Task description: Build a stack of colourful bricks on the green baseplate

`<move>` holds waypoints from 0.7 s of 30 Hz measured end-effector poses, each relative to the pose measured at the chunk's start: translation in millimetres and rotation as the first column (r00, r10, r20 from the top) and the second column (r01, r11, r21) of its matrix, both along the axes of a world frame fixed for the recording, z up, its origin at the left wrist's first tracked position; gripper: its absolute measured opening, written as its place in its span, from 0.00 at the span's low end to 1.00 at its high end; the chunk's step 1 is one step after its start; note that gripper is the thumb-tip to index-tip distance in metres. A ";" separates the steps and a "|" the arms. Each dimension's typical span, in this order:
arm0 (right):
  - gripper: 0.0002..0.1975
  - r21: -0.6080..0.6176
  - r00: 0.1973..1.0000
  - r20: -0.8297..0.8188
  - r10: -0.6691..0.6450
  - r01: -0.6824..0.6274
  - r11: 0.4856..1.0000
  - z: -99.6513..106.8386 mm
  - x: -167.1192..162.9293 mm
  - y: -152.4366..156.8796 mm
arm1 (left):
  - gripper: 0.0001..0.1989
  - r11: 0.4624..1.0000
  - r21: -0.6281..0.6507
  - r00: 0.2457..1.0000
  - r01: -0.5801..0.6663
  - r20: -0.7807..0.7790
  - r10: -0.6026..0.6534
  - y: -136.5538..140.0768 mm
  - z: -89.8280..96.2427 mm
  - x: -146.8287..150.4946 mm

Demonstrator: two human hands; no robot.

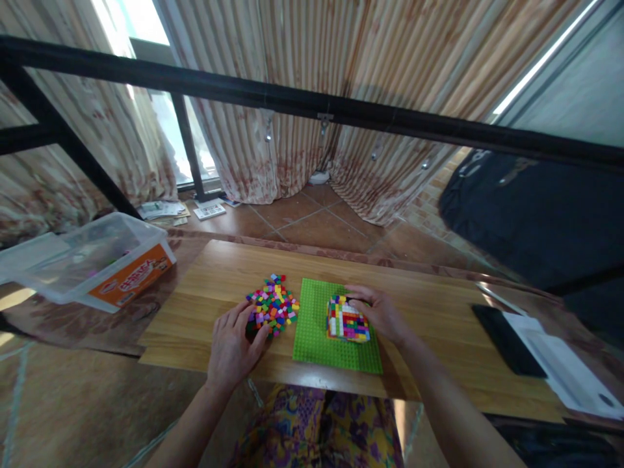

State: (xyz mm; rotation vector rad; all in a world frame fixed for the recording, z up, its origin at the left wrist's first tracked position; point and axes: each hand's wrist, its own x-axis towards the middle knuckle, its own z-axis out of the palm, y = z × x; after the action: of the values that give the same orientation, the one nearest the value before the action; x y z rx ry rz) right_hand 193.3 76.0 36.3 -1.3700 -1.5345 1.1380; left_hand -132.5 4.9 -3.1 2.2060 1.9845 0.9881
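Note:
On the wooden table, a green baseplate [312, 344] carries a low block of multicoloured toy bricks [344, 323], its top patterned in white, red, yellow and purple. My right hand [377, 312] is closed at the block's far right corner, thumb over the top and fingers along the far side. Whether a small loose brick is also between those fingers, I cannot tell. To the left of the plate lies a heap of small loose bricks [277, 305] in many colours. My left hand [234, 344] rests at the heap's near left edge, fingers and thumb apart; its fingertips partly cover some bricks.
A clear plastic tub [131, 250] with an orange label stands left of the wooden table [190, 305]. At the right end lie a black flat object [507, 338] and a white one [560, 364]. A black metal rail [302, 97] crosses in front of striped curtains [302, 149].

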 end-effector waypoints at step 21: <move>0.18 0.192 0.682 0.732 -0.001 -0.205 0.960 31.7 -149.4 33.7 | 0.19 1.000 -0.027 0.998 -0.004 0.057 0.006 -5.0 -0.7 3.0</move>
State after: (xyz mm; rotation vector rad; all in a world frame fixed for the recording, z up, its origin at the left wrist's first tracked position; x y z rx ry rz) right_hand 43.9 109.8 68.1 -1.6625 -2.2534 0.3902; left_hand -129.5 -0.1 -3.8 2.1358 1.9686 1.0066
